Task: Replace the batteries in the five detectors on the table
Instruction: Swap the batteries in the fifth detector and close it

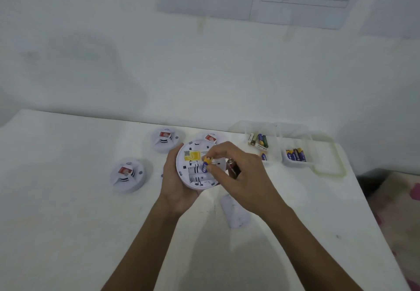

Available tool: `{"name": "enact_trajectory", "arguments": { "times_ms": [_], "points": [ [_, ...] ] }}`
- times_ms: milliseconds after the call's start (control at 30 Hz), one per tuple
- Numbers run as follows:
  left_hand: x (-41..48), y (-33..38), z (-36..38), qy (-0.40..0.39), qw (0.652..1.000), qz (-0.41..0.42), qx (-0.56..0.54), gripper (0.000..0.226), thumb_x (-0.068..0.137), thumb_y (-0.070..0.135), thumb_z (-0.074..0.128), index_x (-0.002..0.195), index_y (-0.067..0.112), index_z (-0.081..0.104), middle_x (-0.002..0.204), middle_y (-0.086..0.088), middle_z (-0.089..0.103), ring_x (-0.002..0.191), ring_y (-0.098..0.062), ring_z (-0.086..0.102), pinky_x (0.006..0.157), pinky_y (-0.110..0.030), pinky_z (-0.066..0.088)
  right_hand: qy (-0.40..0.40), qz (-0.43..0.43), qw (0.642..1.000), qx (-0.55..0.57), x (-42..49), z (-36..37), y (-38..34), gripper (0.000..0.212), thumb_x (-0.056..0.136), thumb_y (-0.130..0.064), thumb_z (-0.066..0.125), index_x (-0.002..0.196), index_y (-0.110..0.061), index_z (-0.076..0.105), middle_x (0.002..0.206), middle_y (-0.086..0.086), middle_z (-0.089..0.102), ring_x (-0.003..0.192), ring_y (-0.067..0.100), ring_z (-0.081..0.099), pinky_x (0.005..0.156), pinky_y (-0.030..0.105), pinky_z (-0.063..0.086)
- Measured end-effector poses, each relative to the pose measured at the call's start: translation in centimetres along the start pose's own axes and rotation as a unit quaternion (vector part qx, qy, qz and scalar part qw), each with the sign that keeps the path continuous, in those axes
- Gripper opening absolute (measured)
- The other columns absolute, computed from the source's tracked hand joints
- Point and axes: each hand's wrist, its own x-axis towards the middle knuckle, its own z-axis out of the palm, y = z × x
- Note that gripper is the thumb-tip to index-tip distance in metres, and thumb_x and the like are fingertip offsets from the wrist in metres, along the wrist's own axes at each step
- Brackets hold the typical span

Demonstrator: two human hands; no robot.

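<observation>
My left hand point(176, 186) cups a white round detector point(193, 172) turned back side up, its battery bay open and a yellow label near the top. My right hand point(241, 177) pinches a blue and yellow battery point(205, 165) over the bay. A second, dark red battery point(234, 169) sticks out of the same hand, tucked under its fingers. The detector's white cover point(235, 211) lies on the table below my right hand. Three other detectors sit face up: one at the left point(127, 174), one behind point(167, 139), one partly hidden behind the held one point(210, 137).
Two clear plastic trays stand at the right back of the white table point(68, 199): one point(270, 129) with green and blue batteries, one point(293, 163) with blue and yellow batteries. A loose battery point(263, 156) lies between them. The table's right edge drops to a patterned floor.
</observation>
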Motion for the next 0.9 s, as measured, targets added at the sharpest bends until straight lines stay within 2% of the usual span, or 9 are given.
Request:
{"name": "enact_trajectory", "arguments": {
  "times_ms": [33, 100, 200, 300, 367, 433, 633, 767, 900],
  "points": [
    [-0.3, 0.3, 0.1, -0.002, 1.0, -0.002, -0.001, 0.045, 0.077, 0.048, 0.048, 0.091, 0.018, 0.079, 0.099, -0.012, 0.074, 0.084, -0.028, 0.072, 0.063, -0.04, 0.06, -0.007, -0.013, 1.0, -0.016, 0.0, 0.2, -0.2, 0.011, 0.089, -0.013, 0.064, 0.099, -0.017, 0.064, 0.087, -0.023, 0.062, 0.053, 0.001, 0.05, 0.05, 0.007, 0.031],
    [-0.6, 0.9, -0.4, -0.012, 1.0, -0.007, 0.001, 0.051, 0.081, 0.05, 0.04, 0.089, 0.019, 0.079, 0.1, -0.012, 0.074, 0.085, -0.028, 0.072, 0.067, -0.042, 0.06, -0.013, -0.034, 0.998, -0.043, 0.2, 0.6, -0.8, 0.013, 0.089, -0.01, 0.064, 0.101, -0.013, 0.067, 0.082, -0.03, 0.054, 0.061, -0.014, 0.052, 0.052, 0.002, 0.031],
    [-1.2, 1.8, -0.5, -0.016, 1.0, -0.017, 0.011, 0.055, 0.085, 0.052, 0.035, 0.089, 0.02, 0.079, 0.102, -0.011, 0.073, 0.089, -0.028, 0.072, 0.072, -0.042, 0.06, -0.014, -0.071, 0.993, -0.093, 0.5, 1.2, -1.0, 0.017, 0.089, -0.013, 0.064, 0.106, -0.015, 0.069, 0.092, -0.019, 0.064, 0.067, -0.022, 0.048, 0.056, -0.002, 0.031],
    [-1.6, 2.4, -0.5, -0.036, 0.999, -0.017, 0.034, 0.053, 0.081, 0.051, 0.038, 0.089, 0.019, 0.079, 0.1, -0.009, 0.074, 0.089, -0.027, 0.071, 0.076, -0.041, 0.059, -0.042, -0.093, 0.987, -0.128, 0.9, 1.8, -0.8, 0.021, 0.091, -0.025, 0.06, 0.111, -0.024, 0.068, 0.107, -0.01, 0.069, 0.076, -0.009, 0.055, 0.059, 0.004, 0.039],
    [-1.8, 2.8, -0.4, -0.035, 0.998, -0.02, 0.039, 0.052, 0.083, 0.05, 0.038, 0.088, 0.019, 0.079, 0.097, -0.008, 0.074, 0.086, -0.025, 0.071, 0.075, -0.04, 0.059, -0.051, -0.123, 0.977, -0.164, 1.2, 2.0, -0.9, 0.021, 0.092, -0.029, 0.058, 0.111, -0.029, 0.066, 0.107, -0.013, 0.066, 0.083, 0.004, 0.063, 0.059, 0.023, 0.052],
    [-2.0, 3.0, -0.4, -0.03, 0.999, -0.025, 0.037, 0.055, 0.091, 0.049, 0.032, 0.089, 0.02, 0.079, 0.097, -0.008, 0.074, 0.087, -0.024, 0.071, 0.078, -0.04, 0.057, -0.053, -0.16, 0.961, -0.217, 1.4, 2.0, -1.0, 0.023, 0.091, -0.03, 0.058, 0.113, -0.032, 0.065, 0.106, -0.014, 0.064, 0.078, 0.011, 0.064, 0.051, 0.032, 0.052],
    [-2.5, 2.8, -0.6, -0.02, 0.998, -0.035, 0.037, 0.064, 0.097, 0.046, 0.023, 0.078, 0.024, 0.08, 0.086, -0.005, 0.075, 0.075, -0.02, 0.072, 0.07, -0.038, 0.058, -0.097, -0.2, 0.935, -0.278, 1.6, 1.5, -1.1, 0.022, 0.09, -0.032, 0.059, 0.111, -0.034, 0.066, 0.105, -0.009, 0.063, 0.061, 0.012, 0.057, 0.041, 0.025, 0.044],
    [-2.3, 2.9, -0.6, -0.013, 0.998, -0.049, 0.041, 0.061, 0.097, 0.047, 0.026, 0.082, 0.022, 0.079, 0.088, -0.008, 0.074, 0.076, -0.022, 0.072, 0.067, -0.038, 0.059, -0.113, -0.2, 0.925, -0.302, 1.7, 1.5, -0.9, 0.021, 0.089, -0.033, 0.059, 0.108, -0.035, 0.067, 0.104, -0.006, 0.06, 0.057, 0.006, 0.036, 0.043, 0.019, 0.033],
    [-2.4, 2.9, -0.7, -0.002, 0.997, -0.06, 0.041, 0.056, 0.096, 0.048, 0.03, 0.088, 0.021, 0.079, 0.096, -0.01, 0.073, 0.082, -0.024, 0.071, 0.074, -0.041, 0.058, -0.119, -0.21, 0.923, -0.3, 1.8, 1.4, -0.9, 0.023, 0.087, -0.032, 0.06, 0.109, -0.035, 0.068, 0.103, -0.005, 0.059, 0.057, 0.006, 0.037, 0.044, 0.019, 0.033]
  ]
}}
